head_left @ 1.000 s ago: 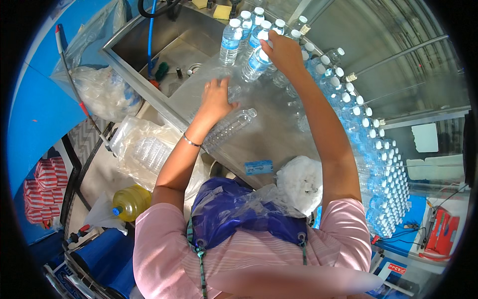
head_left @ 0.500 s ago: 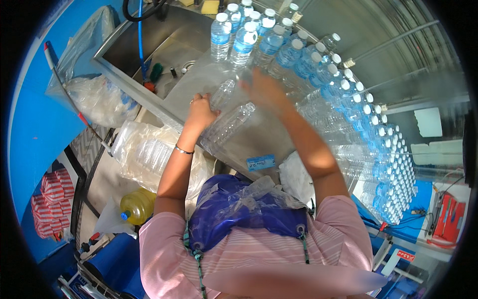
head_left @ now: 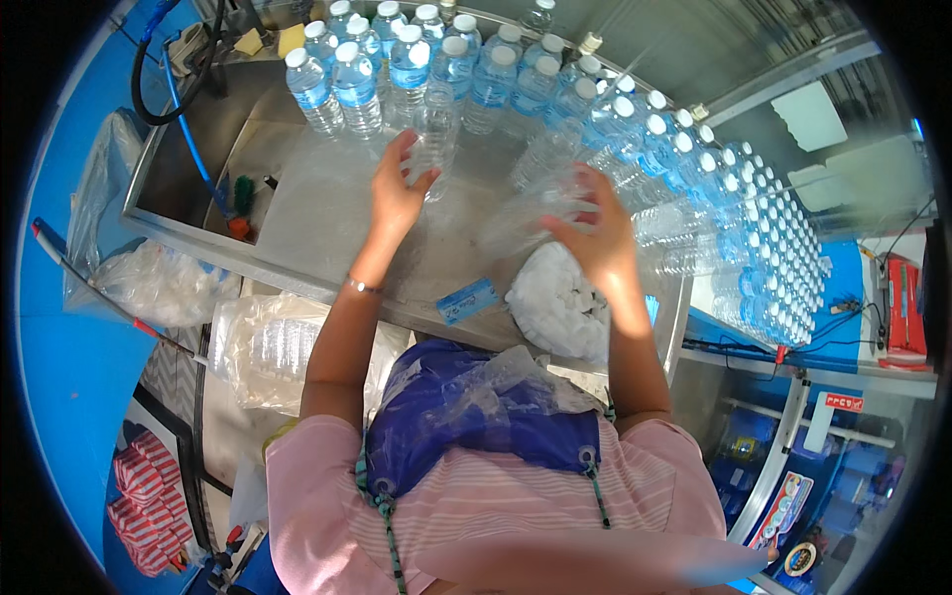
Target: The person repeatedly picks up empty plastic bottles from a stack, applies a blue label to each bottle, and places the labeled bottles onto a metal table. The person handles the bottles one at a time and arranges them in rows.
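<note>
My left hand (head_left: 397, 198) has its fingers curled around an uncapped, empty clear bottle (head_left: 436, 129), held roughly upright over the steel counter (head_left: 327, 218). To the right, my right hand (head_left: 600, 238) grips another clear bottle (head_left: 531, 213), blurred and slanted. Behind both hands stand rows of filled bottles (head_left: 357, 94) with white caps and blue labels, running round to the right, with more uncapped bottles (head_left: 674, 258) lying near the right hand. A blue label strip (head_left: 466, 299) and a white bundle (head_left: 550, 302) lie on the counter's front part.
A steel sink (head_left: 178, 149) with a blue hose and green brush is at left. Plastic bags (head_left: 149, 283) hang beside it; a wrapped bottle pack (head_left: 268, 352) sits below the counter. Striped red bundles (head_left: 149, 496) are lower left, a red case (head_left: 902, 307) at right.
The view has swung rightward. My right hand let go of a capped bottle and came right and down to a clear bottle; a bottle that lay flat is now raised in my left hand.
</note>
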Demonstrator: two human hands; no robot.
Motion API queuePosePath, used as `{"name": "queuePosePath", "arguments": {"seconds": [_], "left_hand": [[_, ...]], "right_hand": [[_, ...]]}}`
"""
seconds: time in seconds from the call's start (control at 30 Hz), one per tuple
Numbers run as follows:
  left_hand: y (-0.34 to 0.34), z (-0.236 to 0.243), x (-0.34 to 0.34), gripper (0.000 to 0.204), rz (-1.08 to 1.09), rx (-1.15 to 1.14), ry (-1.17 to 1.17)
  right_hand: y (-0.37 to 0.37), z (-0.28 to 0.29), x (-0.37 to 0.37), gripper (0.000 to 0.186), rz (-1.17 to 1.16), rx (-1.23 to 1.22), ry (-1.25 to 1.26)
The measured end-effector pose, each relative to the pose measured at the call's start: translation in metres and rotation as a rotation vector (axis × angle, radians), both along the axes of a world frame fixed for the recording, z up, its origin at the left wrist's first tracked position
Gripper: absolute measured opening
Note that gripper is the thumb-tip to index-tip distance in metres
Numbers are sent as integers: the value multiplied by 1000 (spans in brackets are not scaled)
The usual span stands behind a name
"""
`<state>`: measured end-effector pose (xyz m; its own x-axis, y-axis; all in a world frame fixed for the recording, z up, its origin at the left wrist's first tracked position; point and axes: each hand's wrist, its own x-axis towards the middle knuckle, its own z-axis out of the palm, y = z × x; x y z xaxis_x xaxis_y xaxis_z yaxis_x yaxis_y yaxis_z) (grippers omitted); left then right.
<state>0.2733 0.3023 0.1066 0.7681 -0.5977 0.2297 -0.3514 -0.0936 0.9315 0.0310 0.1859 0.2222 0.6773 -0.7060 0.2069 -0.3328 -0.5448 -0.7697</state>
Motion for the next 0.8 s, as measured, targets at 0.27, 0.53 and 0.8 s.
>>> {"name": "queuePosePath", "arguments": {"seconds": [0.27,0.53,0.8], "left_hand": [[-85,-46,-12,69,-49,-105,-264],[-74,-22,-15,67,10,-48,-337],[170,-46,16,23,471,-289,-191]], "right_hand": [[-91,-12,-59,82,-477,-364,182],[-121,-42,-45,84,-499,-638,175],[12,-42,-17,29,392,-413,66]]}}
